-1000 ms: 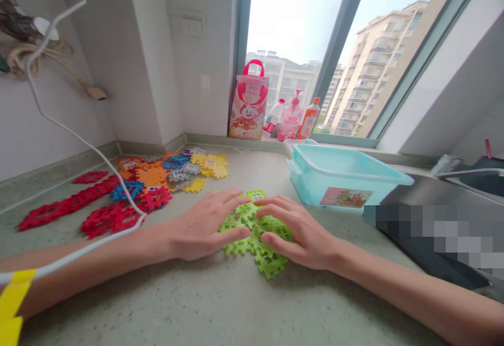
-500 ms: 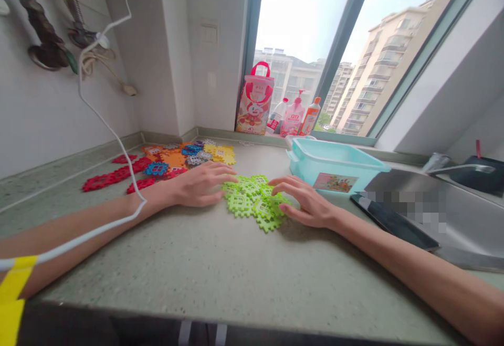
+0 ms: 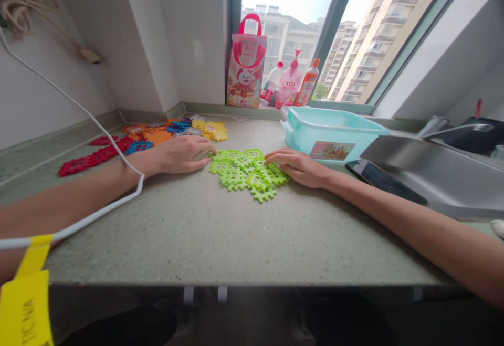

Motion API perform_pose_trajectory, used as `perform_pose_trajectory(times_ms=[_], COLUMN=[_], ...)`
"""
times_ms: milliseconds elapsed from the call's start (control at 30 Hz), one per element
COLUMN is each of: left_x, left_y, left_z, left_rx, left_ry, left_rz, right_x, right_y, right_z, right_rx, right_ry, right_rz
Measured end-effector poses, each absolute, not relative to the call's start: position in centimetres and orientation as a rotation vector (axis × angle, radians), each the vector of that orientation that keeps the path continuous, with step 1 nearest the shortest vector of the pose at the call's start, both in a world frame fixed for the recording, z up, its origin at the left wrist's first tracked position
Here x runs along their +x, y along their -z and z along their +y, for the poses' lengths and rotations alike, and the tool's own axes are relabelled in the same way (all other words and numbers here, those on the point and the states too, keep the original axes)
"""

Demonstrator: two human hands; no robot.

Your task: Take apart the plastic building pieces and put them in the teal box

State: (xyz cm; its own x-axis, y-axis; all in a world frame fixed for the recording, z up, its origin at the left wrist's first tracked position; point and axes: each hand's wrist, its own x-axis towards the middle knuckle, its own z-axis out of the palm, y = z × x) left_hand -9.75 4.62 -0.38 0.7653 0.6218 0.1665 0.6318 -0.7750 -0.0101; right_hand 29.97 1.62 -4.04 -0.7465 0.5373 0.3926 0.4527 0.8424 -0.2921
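Observation:
A loose heap of bright green plastic interlocking pieces [image 3: 234, 178], with toothed edges and window-like cutouts, lies on the countertop in front of me. At its left edge is my left hand [image 3: 179, 155], fingers loosely stretched and apart, the fingertips at the outermost pieces. My right hand [image 3: 301, 167] rests at the right side, its fingers extended over the upper right pieces and the palm low to the counter. Neither hand grips a piece. Behind my left forearm lie more such pieces: red [image 3: 96, 157], blue [image 3: 138, 147], orange [image 3: 157, 136] and yellow [image 3: 212, 129].
A turquoise plastic bin [image 3: 334, 136] stands behind my right hand. Beside it are a dark flat tablet-like object [image 3: 386, 183] and a steel sink [image 3: 444, 178]. A white cable [image 3: 137, 188] crosses my left forearm. Bottles [image 3: 289, 86] and a pink bag [image 3: 247, 70] stand by the window.
The view has tilted down, so everything sits higher in the picture. My left hand has drawn back slightly left from the green heap. My right hand lies flatter at its right side.

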Motion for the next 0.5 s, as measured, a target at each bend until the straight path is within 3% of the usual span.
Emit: perform_pose_trajectory(times_ms=[300, 500], left_x=[-10.2, -9.6], left_y=[0.9, 0.5], left_z=[5.6, 4.6], left_rx=[-2.748, -2.671], left_ry=[0.328, 0.592], left_rz=[-1.149, -1.138], right_x=[29.7, 29.7], right_y=[4.1, 4.1], right_z=[1.5, 1.5], right_rx=[-0.709, -0.744], right_ry=[-0.194, -0.204], right_rz=[-2.523, -2.489])
